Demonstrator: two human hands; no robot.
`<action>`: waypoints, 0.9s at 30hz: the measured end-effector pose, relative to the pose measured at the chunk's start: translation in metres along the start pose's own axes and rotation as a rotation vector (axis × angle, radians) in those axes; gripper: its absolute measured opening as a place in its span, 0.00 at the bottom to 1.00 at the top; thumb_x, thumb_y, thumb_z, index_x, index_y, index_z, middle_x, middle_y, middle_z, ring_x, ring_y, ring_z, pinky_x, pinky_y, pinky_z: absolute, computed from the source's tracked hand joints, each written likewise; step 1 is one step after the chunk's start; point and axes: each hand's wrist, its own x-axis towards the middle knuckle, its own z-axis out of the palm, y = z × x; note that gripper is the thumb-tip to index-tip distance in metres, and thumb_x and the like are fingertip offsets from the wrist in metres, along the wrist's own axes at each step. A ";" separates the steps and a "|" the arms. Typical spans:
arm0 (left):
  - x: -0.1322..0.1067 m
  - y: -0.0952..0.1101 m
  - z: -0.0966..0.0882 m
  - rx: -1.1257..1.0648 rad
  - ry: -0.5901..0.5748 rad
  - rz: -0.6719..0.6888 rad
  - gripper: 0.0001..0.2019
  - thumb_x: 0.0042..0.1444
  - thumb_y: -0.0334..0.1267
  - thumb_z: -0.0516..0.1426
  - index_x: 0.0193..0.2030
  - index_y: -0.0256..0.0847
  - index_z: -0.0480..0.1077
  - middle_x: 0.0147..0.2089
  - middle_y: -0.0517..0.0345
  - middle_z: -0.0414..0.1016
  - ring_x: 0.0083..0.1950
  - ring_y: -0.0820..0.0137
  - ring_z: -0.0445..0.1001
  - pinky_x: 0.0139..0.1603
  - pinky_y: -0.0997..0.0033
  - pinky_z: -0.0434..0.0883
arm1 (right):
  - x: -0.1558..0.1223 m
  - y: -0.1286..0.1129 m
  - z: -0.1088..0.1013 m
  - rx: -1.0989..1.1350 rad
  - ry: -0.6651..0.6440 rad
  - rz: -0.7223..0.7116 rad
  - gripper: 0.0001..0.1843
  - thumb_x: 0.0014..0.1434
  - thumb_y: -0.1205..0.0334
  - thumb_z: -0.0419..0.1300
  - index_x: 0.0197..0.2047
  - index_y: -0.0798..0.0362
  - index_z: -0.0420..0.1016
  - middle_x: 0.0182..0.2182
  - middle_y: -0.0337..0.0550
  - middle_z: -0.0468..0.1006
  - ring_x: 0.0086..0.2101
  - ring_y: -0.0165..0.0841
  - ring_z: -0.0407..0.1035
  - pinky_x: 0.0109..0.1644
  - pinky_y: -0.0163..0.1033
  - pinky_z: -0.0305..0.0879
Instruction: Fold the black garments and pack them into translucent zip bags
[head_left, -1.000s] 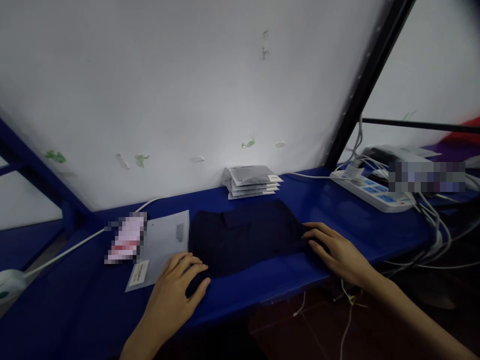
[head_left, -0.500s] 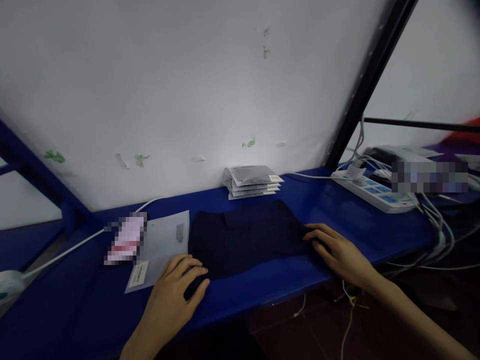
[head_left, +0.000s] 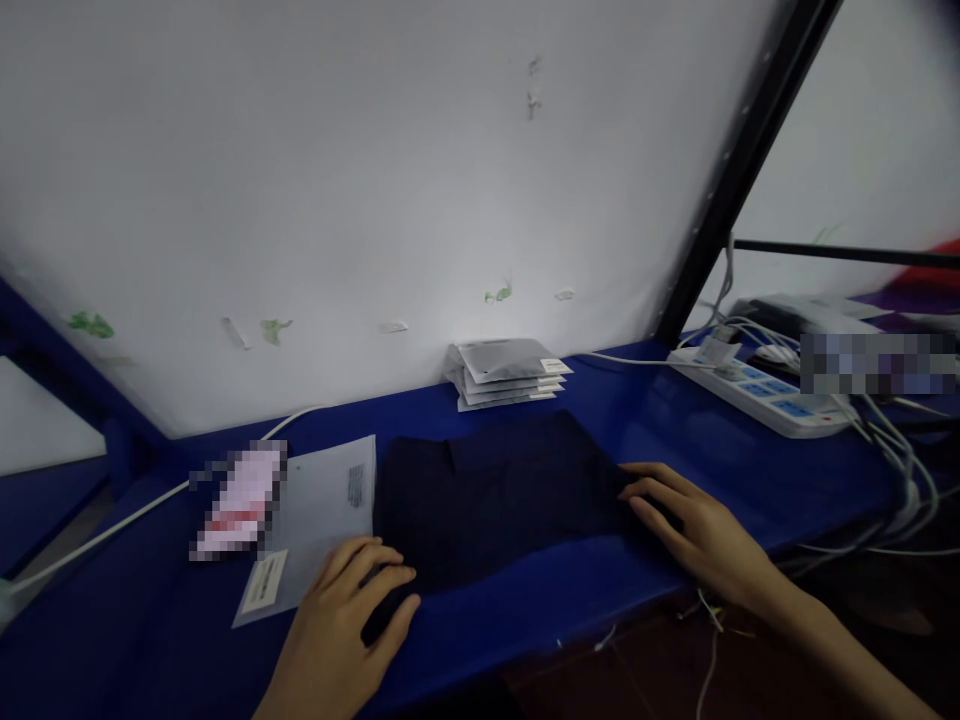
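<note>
A folded dark navy garment (head_left: 499, 495) lies flat on the blue tabletop (head_left: 720, 450). My left hand (head_left: 341, 625) rests at the garment's near left corner, fingers curled over its edge with the thumb alongside. My right hand (head_left: 697, 530) lies on the garment's right edge, fingers stretched out flat and pressing it down. Neither hand lifts the cloth.
A clear plastic bag with labels (head_left: 311, 520) lies left of the garment, beside a pink item (head_left: 240, 500). A stack of packed grey bags (head_left: 506, 372) sits against the white wall. A white power strip (head_left: 757, 395) with many cables is at the right, by a black post (head_left: 742, 165).
The view has shifted slightly, so everything sits a little lower in the picture. Both hands stay on the garment's corners, with the left fingers curled a bit more.
</note>
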 end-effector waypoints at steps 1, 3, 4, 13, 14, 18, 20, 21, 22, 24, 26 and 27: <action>0.000 0.000 0.000 -0.001 0.004 0.004 0.09 0.62 0.40 0.56 0.46 0.50 0.76 0.46 0.58 0.78 0.55 0.60 0.73 0.51 0.55 0.77 | 0.000 -0.001 0.000 0.000 0.002 0.001 0.16 0.67 0.47 0.48 0.42 0.43 0.75 0.56 0.43 0.71 0.49 0.41 0.72 0.53 0.49 0.70; 0.000 -0.002 0.001 0.001 0.004 0.014 0.09 0.62 0.41 0.57 0.47 0.50 0.75 0.46 0.58 0.78 0.55 0.59 0.73 0.51 0.55 0.77 | 0.000 -0.002 0.000 0.000 0.006 0.005 0.17 0.66 0.47 0.49 0.42 0.43 0.75 0.56 0.43 0.71 0.48 0.41 0.73 0.52 0.49 0.70; -0.001 -0.002 0.001 0.004 0.005 0.021 0.10 0.61 0.41 0.57 0.48 0.51 0.75 0.46 0.58 0.78 0.55 0.59 0.73 0.51 0.56 0.77 | 0.000 -0.002 0.000 0.001 0.007 0.005 0.17 0.66 0.46 0.49 0.42 0.43 0.75 0.56 0.44 0.71 0.48 0.41 0.73 0.51 0.49 0.71; 0.001 -0.003 0.002 0.036 0.000 0.036 0.10 0.61 0.41 0.58 0.48 0.51 0.75 0.46 0.59 0.78 0.54 0.60 0.73 0.50 0.58 0.78 | -0.001 0.003 0.003 -0.011 0.040 0.002 0.16 0.66 0.47 0.50 0.41 0.43 0.76 0.56 0.44 0.71 0.48 0.43 0.73 0.51 0.49 0.72; 0.001 -0.003 0.003 0.038 -0.005 0.035 0.10 0.61 0.41 0.58 0.48 0.51 0.75 0.47 0.59 0.78 0.55 0.60 0.73 0.51 0.57 0.77 | -0.002 0.003 0.003 -0.011 0.039 0.001 0.16 0.66 0.47 0.50 0.41 0.43 0.75 0.56 0.44 0.71 0.48 0.43 0.73 0.51 0.49 0.72; 0.001 -0.002 0.003 0.040 -0.010 0.027 0.10 0.61 0.41 0.58 0.49 0.51 0.75 0.47 0.59 0.78 0.55 0.60 0.72 0.51 0.56 0.77 | -0.001 0.002 0.004 -0.001 0.026 -0.005 0.15 0.66 0.47 0.50 0.42 0.43 0.75 0.56 0.44 0.71 0.48 0.42 0.73 0.52 0.49 0.71; 0.001 -0.002 0.002 0.032 -0.003 0.024 0.09 0.61 0.40 0.57 0.48 0.51 0.75 0.47 0.59 0.78 0.55 0.59 0.72 0.50 0.55 0.77 | -0.001 0.001 0.004 0.000 0.030 0.004 0.16 0.66 0.46 0.50 0.41 0.43 0.75 0.56 0.44 0.71 0.48 0.42 0.73 0.52 0.49 0.71; 0.001 -0.002 0.002 0.025 0.005 0.025 0.09 0.61 0.40 0.57 0.47 0.50 0.75 0.46 0.58 0.78 0.55 0.59 0.72 0.50 0.55 0.76 | -0.001 0.001 0.004 0.002 0.032 0.007 0.16 0.66 0.46 0.50 0.41 0.43 0.75 0.56 0.43 0.71 0.48 0.41 0.73 0.52 0.49 0.71; 0.001 -0.001 0.002 0.017 0.009 0.026 0.08 0.62 0.40 0.57 0.46 0.50 0.75 0.45 0.58 0.78 0.54 0.59 0.72 0.50 0.54 0.76 | -0.001 0.001 0.004 0.004 0.036 0.007 0.16 0.66 0.46 0.50 0.41 0.43 0.75 0.56 0.43 0.71 0.47 0.41 0.73 0.51 0.48 0.71; 0.001 0.000 0.000 -0.005 0.014 0.032 0.07 0.62 0.38 0.56 0.44 0.49 0.75 0.43 0.59 0.78 0.51 0.60 0.73 0.52 0.52 0.74 | -0.001 0.001 0.003 0.013 0.037 0.001 0.16 0.66 0.46 0.51 0.40 0.43 0.76 0.56 0.43 0.71 0.47 0.41 0.74 0.51 0.48 0.72; 0.002 0.001 -0.001 -0.032 0.002 0.039 0.07 0.63 0.36 0.55 0.41 0.48 0.75 0.39 0.60 0.77 0.47 0.63 0.74 0.53 0.52 0.72 | -0.001 0.001 0.000 0.037 0.021 -0.011 0.17 0.66 0.46 0.50 0.38 0.44 0.77 0.57 0.43 0.71 0.48 0.41 0.73 0.52 0.47 0.72; 0.003 0.002 -0.002 -0.044 -0.008 0.043 0.07 0.63 0.35 0.55 0.40 0.48 0.75 0.37 0.60 0.77 0.45 0.64 0.74 0.53 0.52 0.72 | 0.000 0.001 -0.002 0.054 0.008 -0.017 0.18 0.66 0.46 0.50 0.36 0.45 0.77 0.57 0.43 0.71 0.48 0.41 0.73 0.52 0.47 0.71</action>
